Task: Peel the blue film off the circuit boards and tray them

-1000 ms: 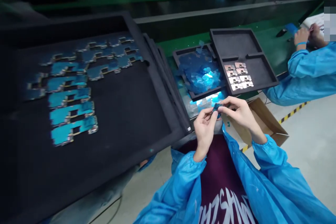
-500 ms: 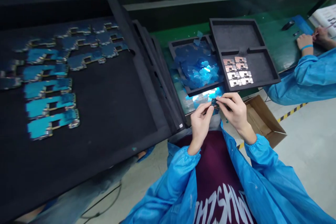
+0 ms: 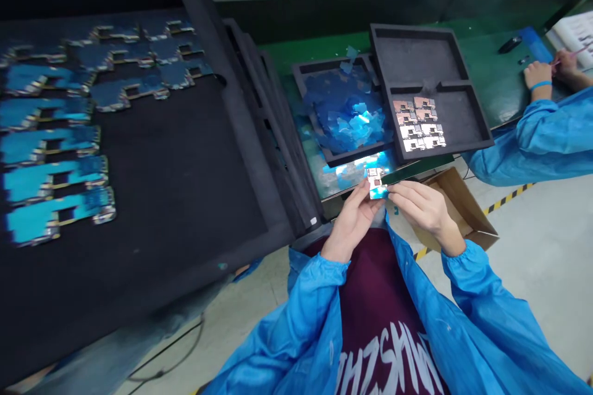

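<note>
My left hand [image 3: 353,217] and my right hand [image 3: 419,205] meet just in front of the bench edge, both pinching a small metal part [image 3: 376,182]. Its upper half shows bare metal and its lower edge carries blue film under my right fingertips. Just beyond, a black divided tray [image 3: 467,114] holds several bare metal parts [image 3: 419,125]. Left of it a black tray [image 3: 309,99] is heaped with peeled blue film scraps [image 3: 348,116].
A big black foam tray [image 3: 185,185] at left carries rows of blue-filmed parts [image 3: 55,154], with more trays stacked at its right edge. A cardboard box [image 3: 458,207] sits on the floor by my right wrist. Another person's blue sleeve [image 3: 542,136] and hands [image 3: 551,71] work at right.
The blue film has come away from the upper part of the small piece, which now shows bare metal. My hands stay together, and the view has shifted slightly.
</note>
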{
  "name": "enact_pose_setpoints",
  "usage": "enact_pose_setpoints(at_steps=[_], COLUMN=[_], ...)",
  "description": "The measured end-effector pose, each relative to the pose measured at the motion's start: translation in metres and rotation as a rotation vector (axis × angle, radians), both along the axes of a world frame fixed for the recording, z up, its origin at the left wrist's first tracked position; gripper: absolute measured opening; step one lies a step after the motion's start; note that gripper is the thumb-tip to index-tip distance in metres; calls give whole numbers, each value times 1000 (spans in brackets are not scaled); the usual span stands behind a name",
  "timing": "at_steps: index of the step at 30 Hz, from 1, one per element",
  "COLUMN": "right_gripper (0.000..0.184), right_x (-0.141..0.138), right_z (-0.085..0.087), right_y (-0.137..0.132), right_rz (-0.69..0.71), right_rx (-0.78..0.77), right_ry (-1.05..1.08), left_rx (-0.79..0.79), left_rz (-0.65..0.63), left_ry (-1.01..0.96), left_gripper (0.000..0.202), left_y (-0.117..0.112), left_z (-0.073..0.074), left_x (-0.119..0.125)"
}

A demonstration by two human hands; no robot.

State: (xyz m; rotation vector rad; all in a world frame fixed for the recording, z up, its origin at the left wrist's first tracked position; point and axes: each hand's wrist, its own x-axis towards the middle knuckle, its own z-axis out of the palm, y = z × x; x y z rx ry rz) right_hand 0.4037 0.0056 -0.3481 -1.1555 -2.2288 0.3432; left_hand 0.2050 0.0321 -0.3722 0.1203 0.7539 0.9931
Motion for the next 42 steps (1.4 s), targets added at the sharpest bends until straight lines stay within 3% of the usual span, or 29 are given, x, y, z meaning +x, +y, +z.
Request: enact_pose_setpoints(at_steps=[4,6,8,10,13,16,19,21,23,25,27,30,34,37,39,42], right_gripper=[15,18,16,13,12,14,27,36,40,36,31,32,35,35,38,58], right_x=[-13,-24,-37,-51,-69,-72,-40,5,58,108,142,162,161,161,164,176], right_z=[10,19,25,24,11,1,6,16,24,26,20,1,-23,-36,-44,-56], right_y=[3,27,68,118,185,214,202,177,145,113,85,56,46,54,63,76], right_rz=[-190,-363,-433,-348,-280,-285,-357,-471,-622,-772,-875,-950,-968,-986,-1036,-1142], right_rx=[43,82,8,-144,-283,-248,-59,102,235,298,277,186,124,191,234,200], right_ry=[204,337,393,338,65,-184,-149,-1,191,351,423,443,428,315,227,229], left_rx=[-16,54,159,275,438,569,691,782,885,985,1047,1140,1250,1414,1498,1511], left_rz=[129,175,184,179,209,307,403,414,340,150,-116,-392,-449,-552,-579,-412], left_ry=[133,233,369,508,650,762,809,789,768,792,925,1149,1359,1533,1525,1471], left_gripper=[20,26,35,40,37,32,29,26,19,9,13,16,14,22,25,30], left_y=[4,4,0,-5,-13,-9,13,39,73,107,136,156,154,150,147,139], left_z=[-7,-9,-8,-4,8,29,54,63,61,51,36,20,17,22,24,22], left_x=[7,11,13,15,14,15,32,59,99,145,187,224,229,220,211,186])
